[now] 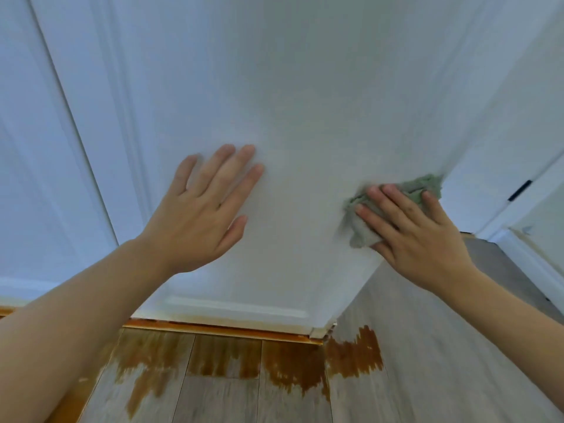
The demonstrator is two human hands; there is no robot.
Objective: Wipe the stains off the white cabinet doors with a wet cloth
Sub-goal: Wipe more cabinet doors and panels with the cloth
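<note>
The cloth (393, 206) was pressed against the white door (305, 102) at centre right by the right hand (418, 236), fingers straight and spread. The left hand (198, 209) was laid flat on the door at centre, fingers extended.

I see both forearms bare to the frame's edge, no sleeves, and the hands, left (198, 215) and right (418, 236), ungloved and ringless.
</note>
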